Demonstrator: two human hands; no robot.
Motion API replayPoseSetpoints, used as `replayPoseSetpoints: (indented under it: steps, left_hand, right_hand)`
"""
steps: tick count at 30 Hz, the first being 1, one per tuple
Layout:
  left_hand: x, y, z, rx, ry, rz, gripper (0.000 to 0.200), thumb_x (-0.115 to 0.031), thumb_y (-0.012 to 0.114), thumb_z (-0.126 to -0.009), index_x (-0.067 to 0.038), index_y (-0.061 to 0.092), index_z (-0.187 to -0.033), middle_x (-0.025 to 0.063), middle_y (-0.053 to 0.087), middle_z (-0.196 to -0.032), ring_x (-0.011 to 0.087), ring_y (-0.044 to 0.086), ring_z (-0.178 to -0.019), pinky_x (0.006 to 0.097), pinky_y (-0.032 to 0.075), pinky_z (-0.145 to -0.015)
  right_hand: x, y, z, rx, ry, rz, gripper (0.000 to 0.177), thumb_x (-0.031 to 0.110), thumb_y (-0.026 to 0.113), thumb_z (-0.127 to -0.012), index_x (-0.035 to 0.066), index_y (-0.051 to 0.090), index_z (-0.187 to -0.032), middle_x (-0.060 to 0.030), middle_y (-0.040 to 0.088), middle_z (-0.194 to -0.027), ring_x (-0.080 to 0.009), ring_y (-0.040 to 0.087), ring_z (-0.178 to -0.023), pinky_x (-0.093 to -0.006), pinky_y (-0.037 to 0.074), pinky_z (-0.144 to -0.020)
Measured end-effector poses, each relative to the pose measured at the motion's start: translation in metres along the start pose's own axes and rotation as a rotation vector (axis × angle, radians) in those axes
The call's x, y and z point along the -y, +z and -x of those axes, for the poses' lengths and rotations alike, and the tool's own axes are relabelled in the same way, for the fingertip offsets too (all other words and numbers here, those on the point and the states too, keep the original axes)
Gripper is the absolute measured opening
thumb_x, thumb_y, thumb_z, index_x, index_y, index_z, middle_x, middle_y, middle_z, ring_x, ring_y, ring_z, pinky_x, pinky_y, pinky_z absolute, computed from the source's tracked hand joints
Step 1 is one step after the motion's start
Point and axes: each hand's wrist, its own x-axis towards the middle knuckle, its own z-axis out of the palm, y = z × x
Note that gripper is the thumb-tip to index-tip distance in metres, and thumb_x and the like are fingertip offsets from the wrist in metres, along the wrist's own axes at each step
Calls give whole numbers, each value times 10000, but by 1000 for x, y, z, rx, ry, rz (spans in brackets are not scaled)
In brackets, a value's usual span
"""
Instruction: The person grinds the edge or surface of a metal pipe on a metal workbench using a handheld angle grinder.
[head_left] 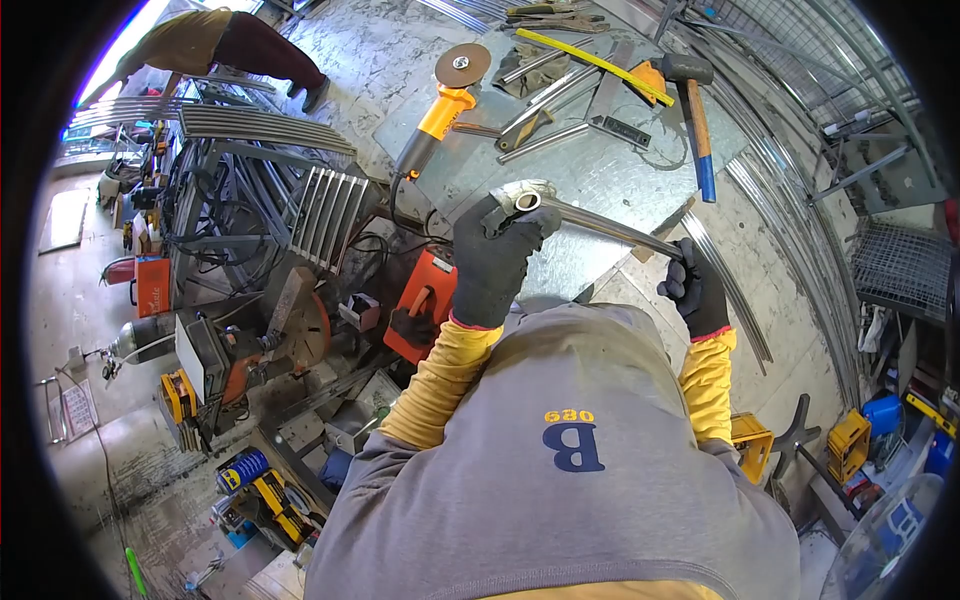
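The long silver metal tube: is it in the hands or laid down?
In the hands: the dark-gloved left hand holds the tube near one end, and the dark-gloved right hand is closed around its other end.

2 blk gloves (492, 258), silvery tube (612, 227), yel-org grinder (438, 118), gry shirt (560, 375), far trousers (262, 50) prob. maroon

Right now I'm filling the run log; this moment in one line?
left hand: on metal tube, one end; right hand: gripping toward other end; angle grinder: on worktop

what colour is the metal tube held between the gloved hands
The metal tube is silvery grey, seen in the head view, the only one.
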Motion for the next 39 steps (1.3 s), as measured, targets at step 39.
replayPoseSetpoints:
  steps: [39]
  left_hand:
    - [23, -12, -12, 56, 31, 145, 319, -155, 654, -1149, 44, 713, -1391, 18, 756, -1125, 55, 642, -963, 228, 522, -869]
  right_hand:
    - [20, -1, 17, 108, -227, 171, 425, 323, 667, -1141, -6, 653, -1409, -65, 718, -1091, -134, 660, -829, -386, 599, -914]
